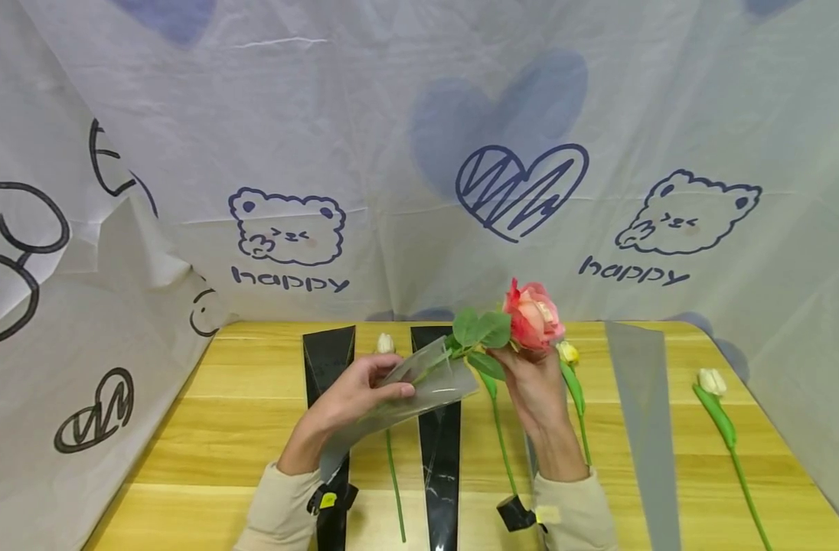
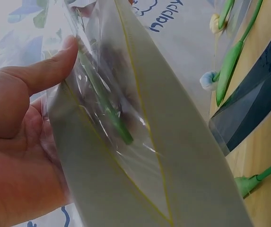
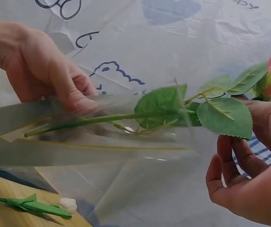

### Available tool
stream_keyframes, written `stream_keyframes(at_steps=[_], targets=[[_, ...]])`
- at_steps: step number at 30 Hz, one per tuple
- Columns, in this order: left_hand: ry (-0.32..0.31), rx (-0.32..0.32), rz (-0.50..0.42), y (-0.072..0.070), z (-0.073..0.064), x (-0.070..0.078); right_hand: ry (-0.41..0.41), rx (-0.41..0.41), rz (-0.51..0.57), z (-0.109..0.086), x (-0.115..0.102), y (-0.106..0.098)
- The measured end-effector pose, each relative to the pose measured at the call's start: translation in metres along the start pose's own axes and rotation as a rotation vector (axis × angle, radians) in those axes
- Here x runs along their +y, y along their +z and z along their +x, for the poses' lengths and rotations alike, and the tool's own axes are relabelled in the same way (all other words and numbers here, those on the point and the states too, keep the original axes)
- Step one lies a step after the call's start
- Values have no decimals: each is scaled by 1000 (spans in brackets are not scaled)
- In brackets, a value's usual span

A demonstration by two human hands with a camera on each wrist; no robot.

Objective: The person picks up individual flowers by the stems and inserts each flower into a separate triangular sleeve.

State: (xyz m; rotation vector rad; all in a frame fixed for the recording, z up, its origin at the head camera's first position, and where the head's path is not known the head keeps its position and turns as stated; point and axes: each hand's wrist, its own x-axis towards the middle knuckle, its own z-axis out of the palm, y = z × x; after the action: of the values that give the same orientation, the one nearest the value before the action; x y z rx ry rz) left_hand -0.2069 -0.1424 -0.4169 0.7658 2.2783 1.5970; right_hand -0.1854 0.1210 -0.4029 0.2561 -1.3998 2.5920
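A pink artificial rose has its green stem partly inside a clear-windowed grey flower sleeve. My left hand grips the sleeve near its mouth, thumb on the front face. Just below the bloom, my right hand pinches the rose's stem. One serrated leaf lies within the sleeve's mouth, while other leaves stick out between the mouth and the bloom. The stem's cut end shows through the clear window, above the sleeve's pointed base.
Below the hands is a wooden table. Black sleeves and a grey sleeve lie on it, among a white tulip, a yellow tulip and another white tulip. A printed white cloth hangs behind.
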Motion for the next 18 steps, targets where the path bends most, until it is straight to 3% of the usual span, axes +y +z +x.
stream_keyframes(at_steps=[8,18], targets=[[23,7,-4,3,2,3,-61,-14,-15,0,9,6],[-8,31,-8,5,1,6,74,18,-142,-3,15,13]])
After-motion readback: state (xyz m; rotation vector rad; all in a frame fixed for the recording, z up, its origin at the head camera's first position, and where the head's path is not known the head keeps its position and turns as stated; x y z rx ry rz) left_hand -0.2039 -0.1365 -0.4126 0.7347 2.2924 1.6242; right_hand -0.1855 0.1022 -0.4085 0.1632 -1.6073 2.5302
